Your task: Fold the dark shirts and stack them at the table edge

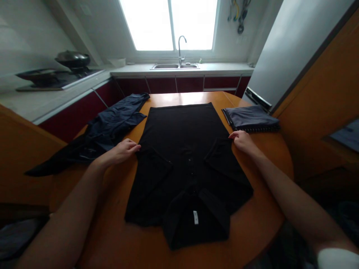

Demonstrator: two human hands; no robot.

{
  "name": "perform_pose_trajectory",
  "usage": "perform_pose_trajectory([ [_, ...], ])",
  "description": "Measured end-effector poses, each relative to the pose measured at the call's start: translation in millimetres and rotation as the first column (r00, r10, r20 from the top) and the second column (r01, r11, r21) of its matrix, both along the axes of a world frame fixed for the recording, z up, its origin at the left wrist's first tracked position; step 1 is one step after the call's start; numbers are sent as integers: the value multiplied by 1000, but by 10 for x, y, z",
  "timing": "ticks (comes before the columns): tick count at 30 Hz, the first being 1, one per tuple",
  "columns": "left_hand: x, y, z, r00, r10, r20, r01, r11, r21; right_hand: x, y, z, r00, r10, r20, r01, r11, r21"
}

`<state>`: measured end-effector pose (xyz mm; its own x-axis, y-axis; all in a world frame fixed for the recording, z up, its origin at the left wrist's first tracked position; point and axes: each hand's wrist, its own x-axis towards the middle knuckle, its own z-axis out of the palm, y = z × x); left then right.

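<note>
The left hand [123, 150] has a small, tight grip, with its fingertips pinching one side edge of a black polo shirt [185, 127]. The right hand [243, 141] has the same kind of grip, pinching the other side edge. The shirt lies flat in the middle of a round wooden desk [112, 209]. Its collar [174, 228] is at the near end, with a little white tag [195, 218] inside. Its straight bottom edge is at the far end, toward the window [193, 22].

Beside the shirt, past the left hand, dark blue clothes [112, 121] lie in a messy heap. Near the right hand sits a neat pile of folded gray cloth [252, 116].

Beyond the desk there is a sink with a tall tap [180, 52]. A pan with a lid [72, 59] sits on the stove at the left, and a big silver fridge [291, 48] stands at the right.
</note>
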<state>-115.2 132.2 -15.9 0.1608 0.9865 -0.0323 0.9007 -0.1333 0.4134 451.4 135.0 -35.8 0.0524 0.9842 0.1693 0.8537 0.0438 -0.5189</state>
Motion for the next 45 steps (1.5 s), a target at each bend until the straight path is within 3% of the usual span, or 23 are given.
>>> perform_pose_trajectory([
  [6, -18, 43, -36, 1000, -13, 7, 12, 999, 34, 29, -14, 5, 996, -63, 57, 65, 997, -34],
  [13, 291, -105, 154, 995, -94, 42, 83, 971, 226, -87, -61, 60, 997, -72, -22, 74, 990, 119],
  [16, 575, -225, 216, 967, -242, 83, 215, 945, 249, -187, -101, 80, 995, 88, -55, -75, 974, 214],
  [19, 892, -367, 209, 915, -387, 113, 353, 904, 241, -310, -165, 108, 944, 329, 10, -320, 909, 268],
  [23, 1253, -555, 123, 866, -481, 137, 437, 861, 260, -524, -333, 177, 823, 558, 109, -568, 796, 212],
  [28, 1453, -657, -23, 863, -505, -20, 500, 847, 180, -808, -569, 182, 700, 689, 186, -710, 699, 82],
  [33, 1479, -657, -73, 858, -494, -140, 509, 853, 115, -900, -597, 26, 675, 705, 216, -712, 700, -59],
  [45, 1475, -642, -83, 860, -492, -135, 507, 855, 109, -792, -491, -26, 757, 611, 230, -623, 782, -30],
])
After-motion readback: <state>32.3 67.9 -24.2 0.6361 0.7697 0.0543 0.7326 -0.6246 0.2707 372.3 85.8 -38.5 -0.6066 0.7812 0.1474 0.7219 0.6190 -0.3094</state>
